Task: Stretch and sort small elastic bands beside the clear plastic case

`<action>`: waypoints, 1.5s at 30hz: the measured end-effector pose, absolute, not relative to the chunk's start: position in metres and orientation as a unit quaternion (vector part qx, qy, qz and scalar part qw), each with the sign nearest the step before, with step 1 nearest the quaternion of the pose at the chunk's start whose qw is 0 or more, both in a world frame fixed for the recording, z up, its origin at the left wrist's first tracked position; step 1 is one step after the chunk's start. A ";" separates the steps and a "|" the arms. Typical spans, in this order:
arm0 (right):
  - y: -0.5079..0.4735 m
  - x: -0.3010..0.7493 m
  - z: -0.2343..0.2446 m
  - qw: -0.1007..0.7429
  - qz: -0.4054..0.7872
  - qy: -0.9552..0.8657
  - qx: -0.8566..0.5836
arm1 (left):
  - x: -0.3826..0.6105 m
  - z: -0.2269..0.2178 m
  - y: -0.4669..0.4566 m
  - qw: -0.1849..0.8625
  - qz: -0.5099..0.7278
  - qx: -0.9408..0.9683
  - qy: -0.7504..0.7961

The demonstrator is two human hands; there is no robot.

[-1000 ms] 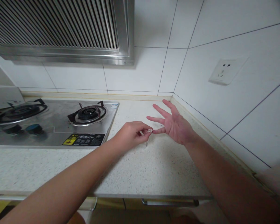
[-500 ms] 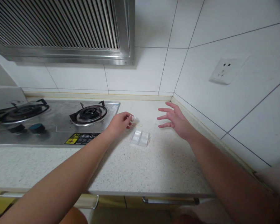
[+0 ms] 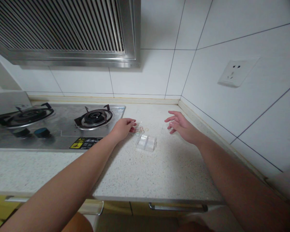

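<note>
My left hand [image 3: 124, 128] rests low over the counter beside the hob, its fingers apart and nothing visibly held between them. Right at its fingertips lies a loose cluster of small thin coloured rings [image 3: 140, 130], too small to make out fully. Just in front of them sits a clear plastic box [image 3: 146, 143] with compartments. To the right, my right hand [image 3: 180, 126] hovers open above the counter, fingers spread and slightly bent. A faint transparent piece [image 3: 163, 129] lies beside its fingertips; its kind is hard to tell.
A steel gas hob [image 3: 62, 129] with two burners and knobs takes up the left of the speckled counter [image 3: 159, 177]. Overhead hangs a range hood [image 3: 62, 32]. The tiled wall on the right carries a socket [image 3: 238, 72]. Drawers with handles [image 3: 177, 207] run below the front edge.
The small rings, earlier bunched in my left hand, now lie spread on the counter, let go. My right hand's fingers have bent and moved slightly toward me.
</note>
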State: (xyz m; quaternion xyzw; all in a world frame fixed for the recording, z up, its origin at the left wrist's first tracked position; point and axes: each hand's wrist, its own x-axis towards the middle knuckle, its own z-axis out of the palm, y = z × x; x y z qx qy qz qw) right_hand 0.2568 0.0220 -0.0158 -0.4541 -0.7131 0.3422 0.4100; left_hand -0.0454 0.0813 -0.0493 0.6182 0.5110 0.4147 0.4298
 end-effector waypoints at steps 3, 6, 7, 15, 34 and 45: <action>0.022 0.259 -0.016 0.392 0.314 -0.730 -0.463 | -0.046 -0.051 0.082 0.426 0.410 0.626 0.509; 0.022 0.261 -0.015 0.375 0.297 -0.739 -0.474 | -0.047 -0.049 0.079 0.416 0.401 0.643 0.503; 0.022 0.261 -0.015 0.371 0.294 -0.741 -0.476 | -0.047 -0.048 0.078 0.412 0.398 0.649 0.501; 0.022 0.266 -0.014 0.341 0.275 -0.754 -0.490 | -0.050 -0.043 0.071 0.346 0.382 0.684 0.516; 0.017 0.266 -0.008 0.274 0.220 -0.781 -0.517 | -0.053 -0.048 0.075 0.299 0.363 0.714 0.519; 0.015 0.264 -0.004 0.258 0.202 -0.787 -0.523 | -0.048 -0.034 0.061 0.137 0.269 0.836 0.459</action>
